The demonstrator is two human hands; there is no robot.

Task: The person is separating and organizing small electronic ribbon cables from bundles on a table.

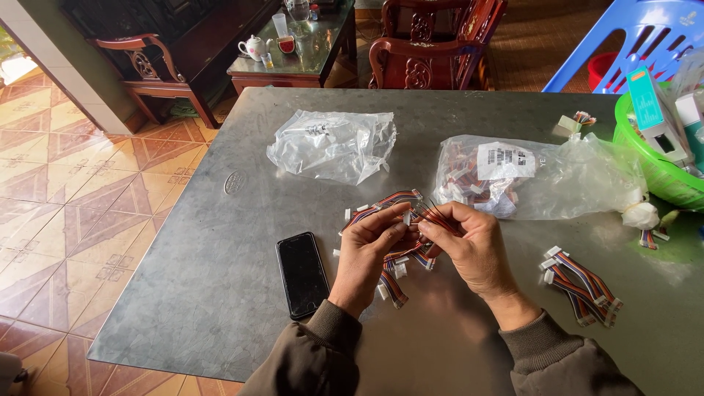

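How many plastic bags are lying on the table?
2. One crumpled clear plastic bag lies near the middle of the grey table, almost empty. A second bag, with a white label, lies to its right, stuffed with cable pieces. The green basket might hide more.

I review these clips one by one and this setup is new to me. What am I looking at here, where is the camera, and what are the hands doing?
There is no machine here: a person works with two bare hands, and the one picture comes from a camera worn on their head, looking down at a grey metal table. The left hand and right hand meet over the middle, together holding a bundle of short coloured wires with small white plugs. A black phone lies face up left of the hands. A finished-looking pile of similar wires lies to the right. Further back are a crumpled clear bag, a clear bag of more wires, and a green basket at the right edge.
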